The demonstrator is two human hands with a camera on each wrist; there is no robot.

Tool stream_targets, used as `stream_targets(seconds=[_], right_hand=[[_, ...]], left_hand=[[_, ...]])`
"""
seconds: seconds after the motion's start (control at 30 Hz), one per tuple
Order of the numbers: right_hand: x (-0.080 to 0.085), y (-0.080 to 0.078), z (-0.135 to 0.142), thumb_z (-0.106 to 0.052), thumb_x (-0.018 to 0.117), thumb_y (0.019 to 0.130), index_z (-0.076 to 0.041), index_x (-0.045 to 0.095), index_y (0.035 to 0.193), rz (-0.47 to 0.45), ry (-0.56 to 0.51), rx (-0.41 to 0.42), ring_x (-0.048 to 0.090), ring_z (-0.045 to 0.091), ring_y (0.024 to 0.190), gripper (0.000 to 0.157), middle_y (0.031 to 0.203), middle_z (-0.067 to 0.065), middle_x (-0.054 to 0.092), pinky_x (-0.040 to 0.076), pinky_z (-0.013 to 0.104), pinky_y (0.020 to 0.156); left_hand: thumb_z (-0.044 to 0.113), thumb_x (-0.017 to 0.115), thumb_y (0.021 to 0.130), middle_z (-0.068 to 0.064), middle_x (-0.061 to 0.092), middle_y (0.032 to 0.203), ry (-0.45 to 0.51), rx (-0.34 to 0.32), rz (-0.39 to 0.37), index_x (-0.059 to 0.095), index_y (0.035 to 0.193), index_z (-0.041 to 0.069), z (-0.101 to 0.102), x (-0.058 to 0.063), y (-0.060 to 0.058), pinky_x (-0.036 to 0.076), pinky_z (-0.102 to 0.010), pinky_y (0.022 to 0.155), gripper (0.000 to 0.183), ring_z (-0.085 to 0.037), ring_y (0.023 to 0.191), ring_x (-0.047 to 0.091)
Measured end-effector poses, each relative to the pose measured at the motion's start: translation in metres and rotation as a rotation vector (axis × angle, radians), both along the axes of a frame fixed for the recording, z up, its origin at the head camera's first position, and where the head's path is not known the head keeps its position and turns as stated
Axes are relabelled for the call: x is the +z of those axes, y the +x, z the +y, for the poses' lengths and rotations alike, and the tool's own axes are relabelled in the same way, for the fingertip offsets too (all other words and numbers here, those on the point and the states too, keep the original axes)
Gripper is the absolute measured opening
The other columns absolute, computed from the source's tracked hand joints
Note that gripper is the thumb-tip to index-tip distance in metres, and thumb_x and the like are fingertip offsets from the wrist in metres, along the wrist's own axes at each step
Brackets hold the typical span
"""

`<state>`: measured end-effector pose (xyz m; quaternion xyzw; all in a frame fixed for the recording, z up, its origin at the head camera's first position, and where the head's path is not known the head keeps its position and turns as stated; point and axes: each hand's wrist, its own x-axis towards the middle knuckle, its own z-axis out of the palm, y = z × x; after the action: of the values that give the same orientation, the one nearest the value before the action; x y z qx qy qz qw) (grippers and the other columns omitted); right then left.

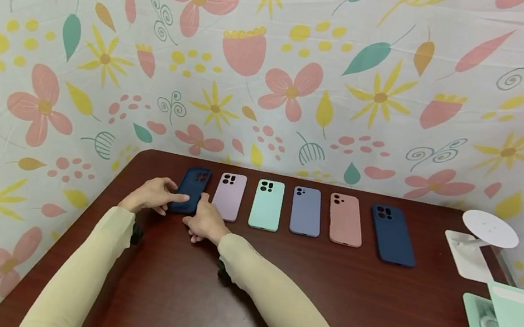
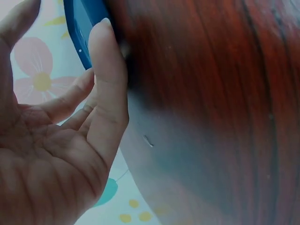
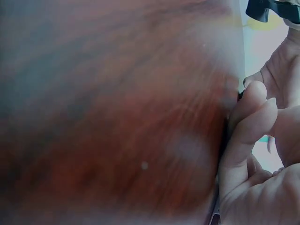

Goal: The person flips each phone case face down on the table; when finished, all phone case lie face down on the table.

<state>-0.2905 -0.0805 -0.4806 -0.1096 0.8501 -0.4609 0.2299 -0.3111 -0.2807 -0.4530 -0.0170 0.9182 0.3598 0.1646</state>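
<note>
At the left end of a row lies a dark blue phone case (image 1: 192, 187) with a camera cutout. My left hand (image 1: 154, 195) holds it by its lower left side, thumb across its surface and fingers by the left edge. In the left wrist view the fingers (image 2: 108, 89) meet the case's blue rim (image 2: 78, 33). My right hand (image 1: 206, 222) touches the same case around its lower right corner. The right wrist view shows the right hand's bent fingers (image 3: 243, 131) low at the tabletop, with the other hand behind them; the case is mostly hidden there.
To the right stand lilac (image 1: 228, 198), mint (image 1: 266, 205), grey-blue (image 1: 307, 211), pink (image 1: 346, 220) and dark blue (image 1: 392, 235) phone cases, lying flat. A white stand (image 1: 490, 229) and a mint stand (image 1: 518, 320) occupy the table's right side. A flowered cloth (image 1: 297, 129) hangs behind.
</note>
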Motion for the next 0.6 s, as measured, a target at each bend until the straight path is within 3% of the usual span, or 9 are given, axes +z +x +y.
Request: stream_targets(seconds=[0.3,0.6], right_hand=[[0.0,0.005,0.001,-0.021,0.072,0.107,-0.008,0.015,0.174,0.053,-0.061,-0.032,0.061,0.015,0.04,0.089,0.065,0.008,0.069,0.057,0.029,0.043],[-0.014,-0.004,-0.005,-0.033,0.072,0.107,-0.023,0.014,0.174,0.112,-0.057,-0.028,0.067,0.02,0.043,0.09,0.061,0.007,0.067,0.058,0.033,0.047]], left_hand=[[0.074,0.071,0.095,-0.027,0.065,0.132,-0.095,0.047,0.018,0.056,0.149,-0.004,0.008,0.002,0.0,0.066,-0.03,0.069,0.096,-0.022,0.076,0.068],[0.08,0.068,0.092,-0.027,0.066,0.134,-0.11,0.056,0.021,0.058,0.148,-0.004,0.012,0.004,0.001,0.064,-0.029,0.07,0.101,-0.022,0.079,0.068]])
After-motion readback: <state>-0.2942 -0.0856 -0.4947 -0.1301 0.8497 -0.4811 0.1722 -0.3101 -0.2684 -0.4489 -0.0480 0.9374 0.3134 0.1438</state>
